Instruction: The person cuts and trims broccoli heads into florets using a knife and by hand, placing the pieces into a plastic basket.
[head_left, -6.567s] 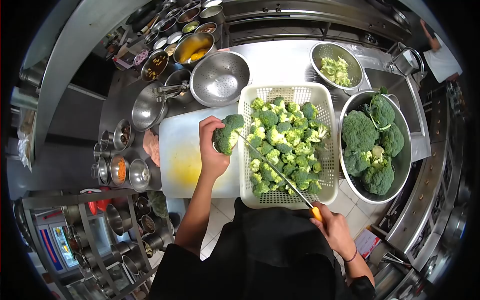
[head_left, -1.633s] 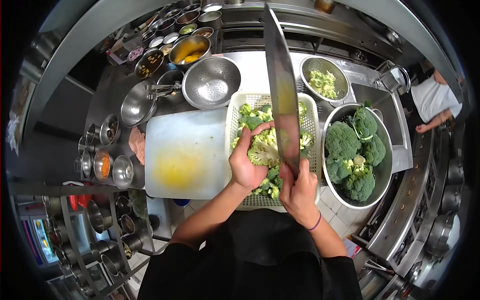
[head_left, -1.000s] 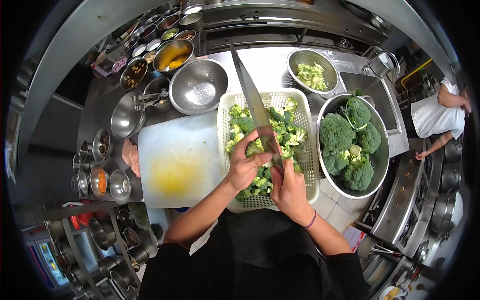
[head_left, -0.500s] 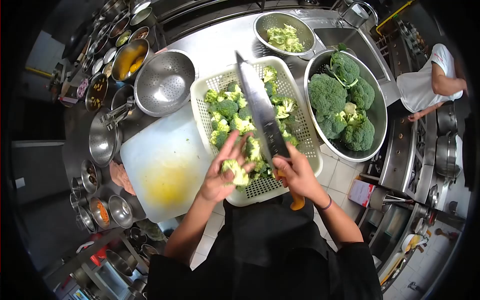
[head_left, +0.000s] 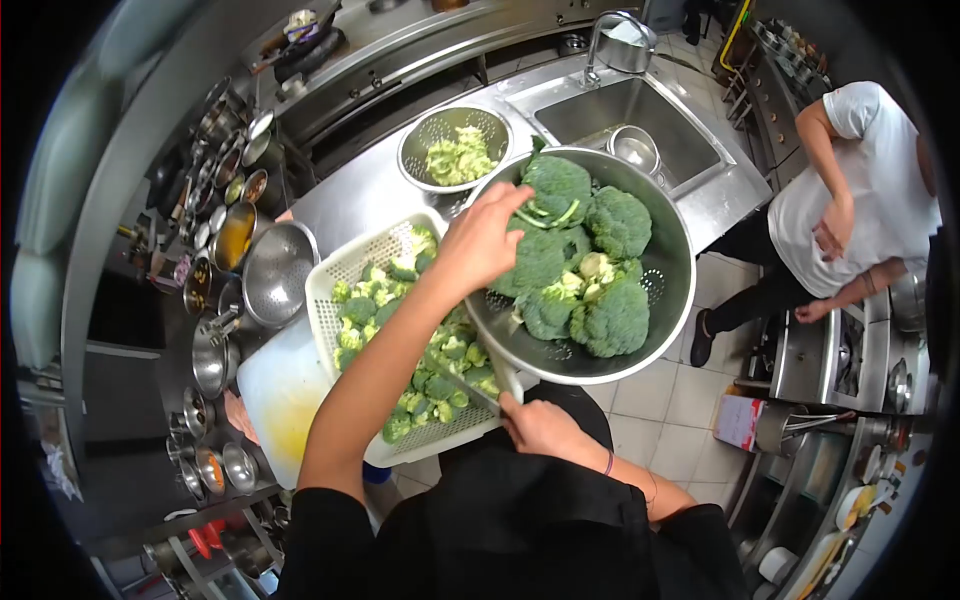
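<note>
My left hand (head_left: pixel 484 243) reaches across to the rim of the large metal colander (head_left: pixel 680 310), holding nothing, with fingers apart beside the broccoli heads (head_left: pixel 556 190). Whether the fingertips touch a head I cannot tell. Low on the right side, my right hand (head_left: pixel 548 428) grips a knife (head_left: pixel 466 388). Its blade points up and left over the white plastic basket (head_left: pixel 325 290), which holds cut broccoli florets (head_left: pixel 450 355). My left forearm hides part of that basket.
Pale trimmings (head_left: pixel 462 156) lie in a smaller colander (head_left: pixel 408 165). A stained cutting board (head_left: pixel 270 385) and an empty colander (head_left: pixel 281 275) stand left. Beyond is a sink (head_left: pixel 640 105) with a metal bowl. A person in a white shirt (head_left: pixel 840 200) stands at right.
My left hand let go of a floret and moved right to the colander of broccoli heads. My right hand lowered the knife from above the basket. The view has swung rightward.
</note>
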